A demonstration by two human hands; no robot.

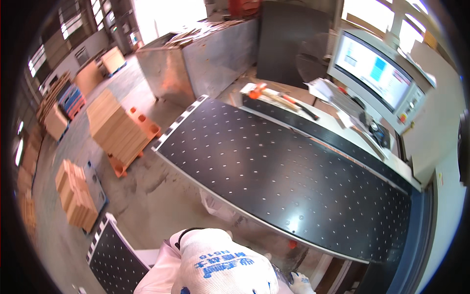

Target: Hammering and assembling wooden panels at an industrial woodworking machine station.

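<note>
My left hand (223, 267), in a white knit glove with blue print on its back, is large at the bottom middle. A pale sleeve and a dark band lie at its wrist. Its fingers point down and away, out of sight, so I cannot see whether it holds anything. Only a small part of my right hand (301, 283), gloved in white with blue marks, shows at the lower edge to the right. Its fingers are mostly cut off. Both hands are below the near edge of a black table (274, 171) dotted with small white points, and I see neither touching its top.
Behind the table, a monitor (374, 68) and a white ledge (333, 117) hold papers and a hammer (306, 110). A metal bin (215, 59) stands at the back. Stacked boards (117, 132) rest on an orange pallet at left. Another dotted table section (117, 259) lies lower left.
</note>
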